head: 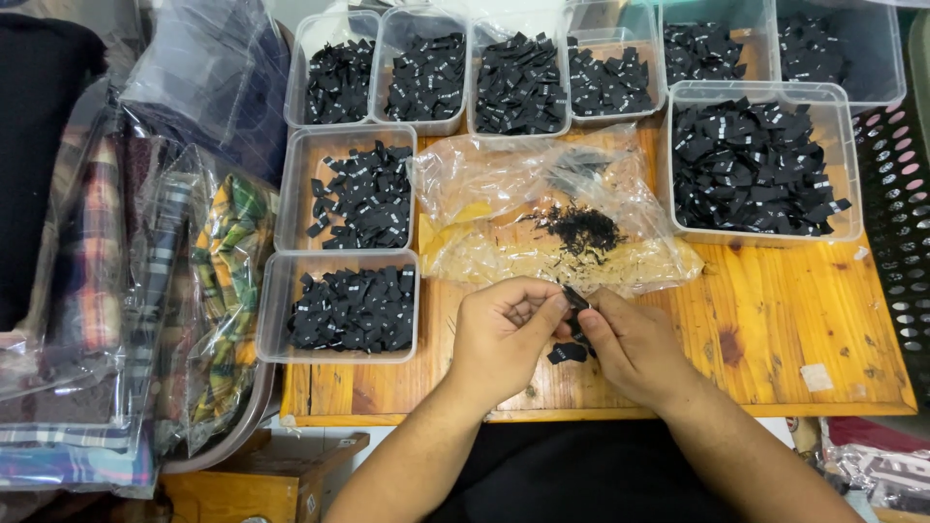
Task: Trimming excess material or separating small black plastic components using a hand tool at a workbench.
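My left hand (499,334) and my right hand (635,347) meet over the near part of a wooden table (775,329). Together they pinch a small black fabric label (575,296) between thumbs and forefingers. More small black labels (567,353) show beneath the right hand's fingers; whether they are held or lying on the wood I cannot tell. Just beyond the hands lies a crumpled clear plastic bag (542,218) with a little heap of thin black plastic tag pins (581,230) on it.
Several clear plastic tubs of black labels ring the work spot: two at left (354,308), a large one at right (760,165), a row along the back (518,82). Bagged plaid cloth (218,291) is stacked at far left. A black perforated basket (901,213) stands at the right edge.
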